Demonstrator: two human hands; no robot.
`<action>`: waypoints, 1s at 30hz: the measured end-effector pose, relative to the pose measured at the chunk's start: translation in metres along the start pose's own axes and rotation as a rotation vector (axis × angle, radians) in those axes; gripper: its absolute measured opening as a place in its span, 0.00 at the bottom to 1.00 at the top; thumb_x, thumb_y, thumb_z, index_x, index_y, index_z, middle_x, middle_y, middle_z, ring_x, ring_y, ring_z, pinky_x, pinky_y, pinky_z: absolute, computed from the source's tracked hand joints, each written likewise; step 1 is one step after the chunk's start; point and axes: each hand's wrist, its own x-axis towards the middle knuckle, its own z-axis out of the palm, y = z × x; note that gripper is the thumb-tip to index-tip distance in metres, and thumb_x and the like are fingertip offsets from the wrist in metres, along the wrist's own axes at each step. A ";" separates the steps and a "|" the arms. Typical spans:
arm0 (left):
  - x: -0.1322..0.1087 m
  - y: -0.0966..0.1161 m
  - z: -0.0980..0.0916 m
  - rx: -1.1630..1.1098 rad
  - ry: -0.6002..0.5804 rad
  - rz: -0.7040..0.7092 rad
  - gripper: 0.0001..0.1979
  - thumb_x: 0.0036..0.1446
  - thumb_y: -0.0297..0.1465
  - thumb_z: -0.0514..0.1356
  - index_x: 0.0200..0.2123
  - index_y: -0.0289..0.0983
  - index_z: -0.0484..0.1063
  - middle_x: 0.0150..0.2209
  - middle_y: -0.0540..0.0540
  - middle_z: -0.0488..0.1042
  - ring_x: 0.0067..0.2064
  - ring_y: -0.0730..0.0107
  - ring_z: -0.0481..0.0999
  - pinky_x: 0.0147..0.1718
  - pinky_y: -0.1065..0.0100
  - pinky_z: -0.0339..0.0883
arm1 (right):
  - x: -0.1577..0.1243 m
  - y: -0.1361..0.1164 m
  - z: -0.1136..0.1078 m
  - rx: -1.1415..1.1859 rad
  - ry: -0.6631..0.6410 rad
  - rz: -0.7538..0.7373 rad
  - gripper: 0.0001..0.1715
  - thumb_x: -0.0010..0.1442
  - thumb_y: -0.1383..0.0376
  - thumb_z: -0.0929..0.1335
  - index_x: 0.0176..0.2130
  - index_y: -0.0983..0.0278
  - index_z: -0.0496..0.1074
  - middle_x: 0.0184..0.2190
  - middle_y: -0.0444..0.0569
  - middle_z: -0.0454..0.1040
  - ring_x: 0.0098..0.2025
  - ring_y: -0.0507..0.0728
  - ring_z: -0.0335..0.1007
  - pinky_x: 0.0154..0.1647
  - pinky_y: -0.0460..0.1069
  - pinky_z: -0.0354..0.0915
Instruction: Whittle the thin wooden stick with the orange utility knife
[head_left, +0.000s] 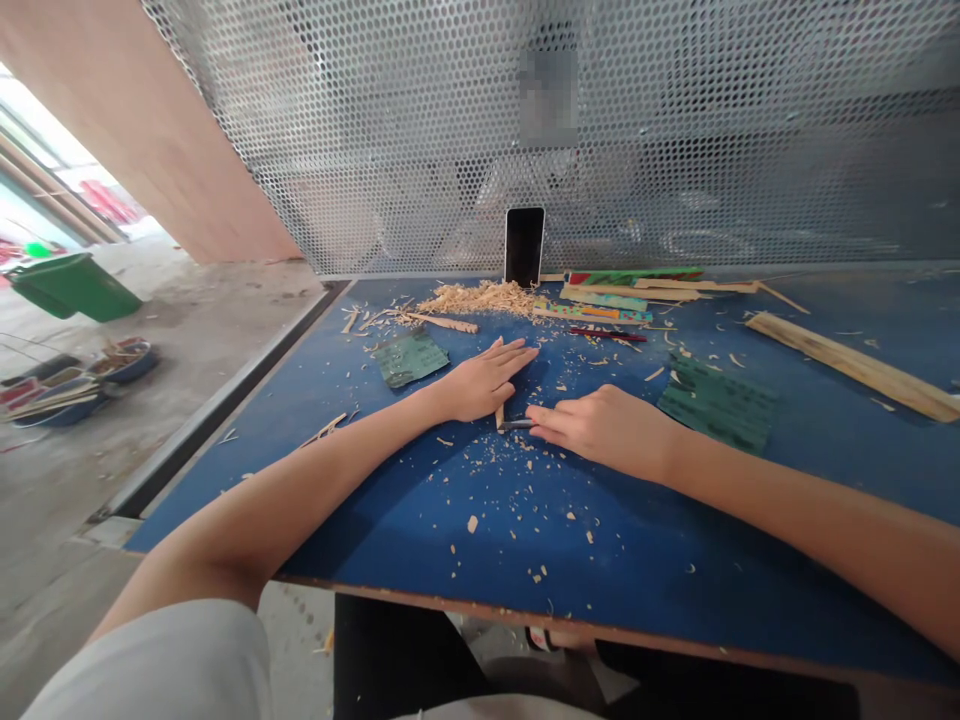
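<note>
My left hand (484,383) lies palm down on the blue table, its fingers stretched out and slightly apart. From under it sticks the end of a small wooden stick (500,415); the rest is hidden beneath the palm. My right hand (585,428) is closed around a narrow tool with a grey metal blade (516,425); its handle is hidden in the fingers. The blade's tip touches or nearly touches the stick's near end. Small wood chips (472,523) are scattered around and in front of both hands.
Green sandpaper sheets lie left (410,357) and right (720,403) of the hands. Behind are a shavings pile (480,297), an upright phone (524,246), coloured strips (592,313) and a perforated metal screen (420,130). A wooden board (855,365) lies right. The table's near edge (465,606) is close.
</note>
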 end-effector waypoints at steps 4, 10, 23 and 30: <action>0.001 0.001 -0.001 -0.014 -0.005 -0.004 0.34 0.72 0.29 0.41 0.79 0.37 0.38 0.79 0.45 0.46 0.80 0.65 0.37 0.78 0.53 0.33 | 0.002 0.004 -0.004 0.072 -0.043 0.012 0.20 0.79 0.56 0.61 0.52 0.60 0.79 0.28 0.44 0.79 0.25 0.51 0.70 0.27 0.48 0.50; 0.001 0.001 0.000 -0.024 0.010 0.004 0.33 0.72 0.30 0.40 0.78 0.36 0.41 0.79 0.44 0.47 0.80 0.64 0.38 0.78 0.53 0.32 | -0.007 0.004 0.002 -0.087 0.100 -0.056 0.20 0.79 0.57 0.61 0.55 0.60 0.78 0.27 0.43 0.77 0.24 0.51 0.68 0.26 0.51 0.45; 0.000 0.002 -0.001 -0.008 0.014 -0.010 0.34 0.72 0.30 0.41 0.79 0.40 0.38 0.79 0.45 0.49 0.80 0.65 0.41 0.78 0.52 0.33 | -0.012 0.004 0.015 -0.128 0.222 -0.100 0.18 0.79 0.61 0.61 0.53 0.65 0.78 0.25 0.43 0.73 0.26 0.50 0.68 0.26 0.50 0.48; 0.001 0.003 -0.001 0.009 -0.010 -0.024 0.33 0.72 0.31 0.40 0.78 0.35 0.42 0.79 0.43 0.47 0.80 0.65 0.40 0.78 0.55 0.32 | -0.010 -0.002 0.008 -0.107 0.119 -0.061 0.20 0.80 0.60 0.60 0.56 0.64 0.76 0.28 0.44 0.75 0.26 0.51 0.71 0.26 0.51 0.46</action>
